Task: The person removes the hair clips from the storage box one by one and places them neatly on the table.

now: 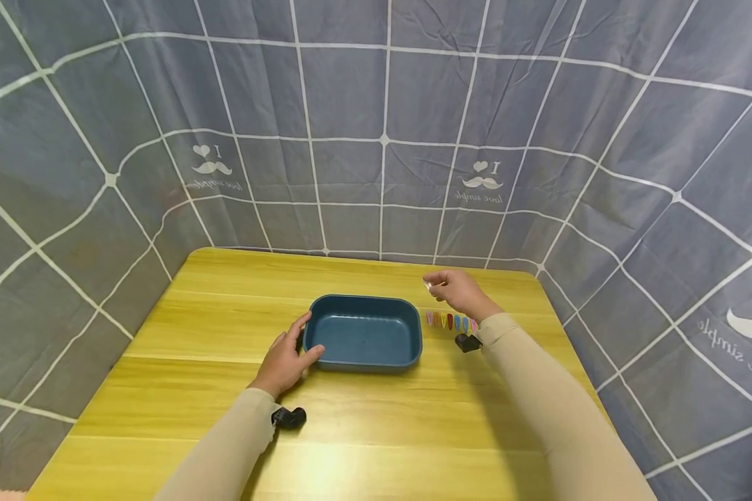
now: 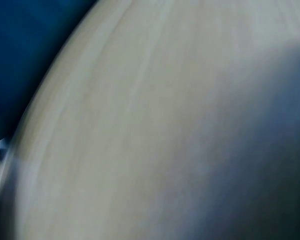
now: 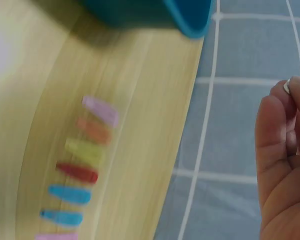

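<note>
A dark blue rectangular plastic tub (image 1: 363,362) stands on the wooden table. My left hand (image 1: 283,360) rests at its left end, thumb lying over the near-left rim and outstretched fingers along the outer wall. The left wrist view catches only part of the tub (image 2: 30,50) and blurred tabletop. Beyond a row of small hair clips (image 1: 450,321), my right hand (image 1: 457,289) is raised, to the right of the tub. Between thumb and index finger it pinches a small white piece (image 3: 287,86), mostly hidden by the fingertips; I cannot tell its kind.
The clips lie side by side: pink, orange, yellow, red (image 3: 77,172), blue and pink again. A grey curtain (image 1: 351,174) with white grid lines surrounds the table's (image 1: 238,313) back and sides. A black wrist device (image 1: 468,342) hangs near the clips' right end.
</note>
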The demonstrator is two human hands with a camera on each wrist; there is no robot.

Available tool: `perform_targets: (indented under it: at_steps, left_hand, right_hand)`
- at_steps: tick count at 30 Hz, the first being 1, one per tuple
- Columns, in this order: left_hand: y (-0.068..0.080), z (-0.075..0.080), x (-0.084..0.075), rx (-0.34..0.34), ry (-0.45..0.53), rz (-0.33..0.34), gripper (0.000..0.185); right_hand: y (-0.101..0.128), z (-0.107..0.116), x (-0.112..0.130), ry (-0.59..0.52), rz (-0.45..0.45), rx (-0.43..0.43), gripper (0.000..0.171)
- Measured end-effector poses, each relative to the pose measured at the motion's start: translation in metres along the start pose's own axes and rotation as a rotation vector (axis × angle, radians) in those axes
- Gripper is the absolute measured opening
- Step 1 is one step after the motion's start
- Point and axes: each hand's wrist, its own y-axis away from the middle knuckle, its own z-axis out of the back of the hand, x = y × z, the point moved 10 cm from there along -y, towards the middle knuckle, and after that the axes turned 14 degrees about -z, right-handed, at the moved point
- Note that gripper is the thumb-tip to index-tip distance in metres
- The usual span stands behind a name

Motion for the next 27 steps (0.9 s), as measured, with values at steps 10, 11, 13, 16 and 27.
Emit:
perform_targets:
  at_steps: [10, 11, 13, 16, 27]
  left_hand:
    - [-0.001, 0.000, 0.000, 0.020, 0.004, 0.003, 0.082]
    - [-0.001, -0.001, 0.000, 0.025, 0.004, 0.005, 0.083]
    - [-0.001, -0.002, 0.001, 0.033, 0.004, 0.008, 0.083]
    - [-0.001, -0.003, 0.002, 0.039, 0.005, 0.013, 0.082]
    - [-0.002, -0.002, 0.002, 0.039, -0.006, 0.012, 0.083]
  right_hand:
    - [0.000, 0.039, -0.048, -0.031, -0.055, -0.084, 0.037]
    - [0.000, 0.042, -0.054, -0.034, -0.063, -0.090, 0.037]
    - [0.000, 0.046, -0.066, -0.039, -0.082, -0.095, 0.038]
    - [0.000, 0.052, -0.086, -0.046, -0.121, -0.105, 0.039]
    - [0.007, 0.072, -0.136, 0.054, -0.158, -0.161, 0.039]
